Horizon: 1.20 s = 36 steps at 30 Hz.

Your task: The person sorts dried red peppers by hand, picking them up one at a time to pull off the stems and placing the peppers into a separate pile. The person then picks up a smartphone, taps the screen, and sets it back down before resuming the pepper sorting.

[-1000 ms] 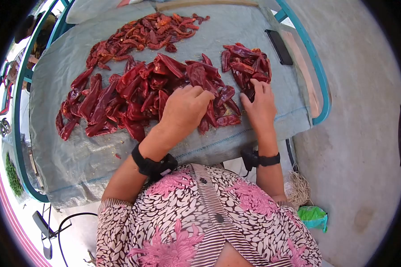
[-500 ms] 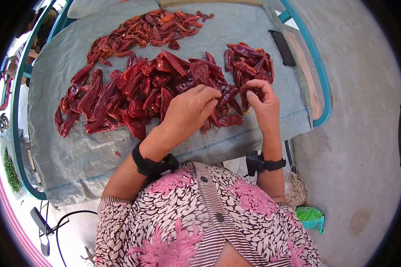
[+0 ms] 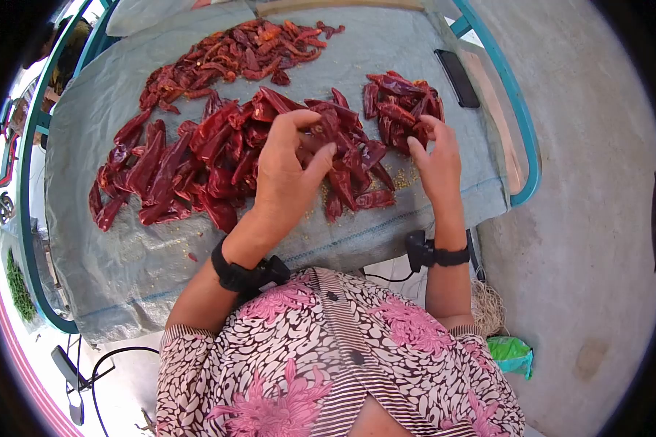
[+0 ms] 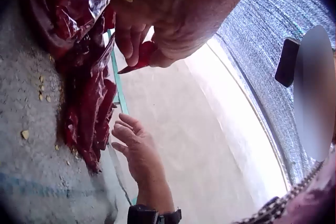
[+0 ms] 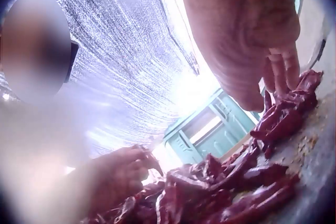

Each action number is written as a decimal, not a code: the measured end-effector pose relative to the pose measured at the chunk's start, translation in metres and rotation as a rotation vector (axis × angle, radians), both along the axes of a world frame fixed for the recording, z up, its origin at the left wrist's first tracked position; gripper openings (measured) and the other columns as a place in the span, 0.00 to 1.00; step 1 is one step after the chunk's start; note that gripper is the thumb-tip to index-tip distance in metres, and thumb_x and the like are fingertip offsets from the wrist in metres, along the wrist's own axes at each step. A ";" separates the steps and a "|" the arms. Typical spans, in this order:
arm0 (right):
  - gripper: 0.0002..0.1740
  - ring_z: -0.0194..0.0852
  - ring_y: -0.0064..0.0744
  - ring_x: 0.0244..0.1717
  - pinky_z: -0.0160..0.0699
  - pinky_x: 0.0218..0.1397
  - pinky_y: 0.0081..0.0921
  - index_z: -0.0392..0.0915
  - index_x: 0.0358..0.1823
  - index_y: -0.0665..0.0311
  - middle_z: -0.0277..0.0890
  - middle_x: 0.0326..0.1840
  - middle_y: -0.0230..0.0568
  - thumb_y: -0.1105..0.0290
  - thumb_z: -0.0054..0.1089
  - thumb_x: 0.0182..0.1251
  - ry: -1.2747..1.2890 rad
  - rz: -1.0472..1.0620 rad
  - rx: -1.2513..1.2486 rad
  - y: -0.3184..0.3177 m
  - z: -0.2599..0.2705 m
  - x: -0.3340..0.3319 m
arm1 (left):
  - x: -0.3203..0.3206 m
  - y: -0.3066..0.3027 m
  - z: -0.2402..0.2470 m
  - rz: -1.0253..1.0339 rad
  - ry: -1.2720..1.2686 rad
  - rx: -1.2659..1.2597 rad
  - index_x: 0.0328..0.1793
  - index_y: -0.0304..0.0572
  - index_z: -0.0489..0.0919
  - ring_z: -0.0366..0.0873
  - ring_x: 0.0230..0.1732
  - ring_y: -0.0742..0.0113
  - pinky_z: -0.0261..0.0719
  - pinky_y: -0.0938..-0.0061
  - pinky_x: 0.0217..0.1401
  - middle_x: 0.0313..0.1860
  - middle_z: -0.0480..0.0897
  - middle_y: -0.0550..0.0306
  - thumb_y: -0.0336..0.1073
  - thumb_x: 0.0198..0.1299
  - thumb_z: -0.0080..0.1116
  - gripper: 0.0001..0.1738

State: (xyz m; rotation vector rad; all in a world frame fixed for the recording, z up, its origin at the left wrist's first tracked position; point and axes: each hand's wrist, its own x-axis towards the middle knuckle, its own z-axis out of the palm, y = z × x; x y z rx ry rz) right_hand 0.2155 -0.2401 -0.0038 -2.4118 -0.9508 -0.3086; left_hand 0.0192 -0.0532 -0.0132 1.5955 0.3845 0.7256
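Note:
My left hand (image 3: pixel 288 171) is over the right part of a broad heap of dried red peppers (image 3: pixel 219 156). In the left wrist view, a red pepper (image 4: pixel 146 56) sits between its thumb and fingers. My right hand (image 3: pixel 439 160) is at the near edge of a smaller pepper pile (image 3: pixel 397 105), thumb and forefinger parted. In the left wrist view this right hand (image 4: pixel 137 148) has loosely bent fingers and no pepper shows in it. The right wrist view has its fingertips (image 5: pixel 286 77) right at the small pile (image 5: pixel 291 108).
A third pile of smaller, orange-red dried peppers (image 3: pixel 233 54) lies farther back on the grey-green sheet (image 3: pixel 153 262). Pale seeds (image 3: pixel 401 178) are scattered between the piles. A black phone (image 3: pixel 457 78) lies by the right side. A teal metal rail (image 3: pixel 521 138) borders the sheet.
The right hand has brought a pepper back toward the left hand, then returned to the small pile. The left hand's thumb and forefinger have spread apart over the heap.

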 end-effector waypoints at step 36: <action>0.19 0.82 0.38 0.55 0.80 0.58 0.32 0.82 0.42 0.60 0.83 0.50 0.37 0.84 0.73 0.48 0.112 0.514 0.268 0.033 0.041 -0.049 | 0.001 -0.005 0.009 0.005 -0.194 0.360 0.68 0.45 0.81 0.83 0.44 0.69 0.82 0.77 0.42 0.62 0.79 0.53 0.25 0.62 0.71 0.26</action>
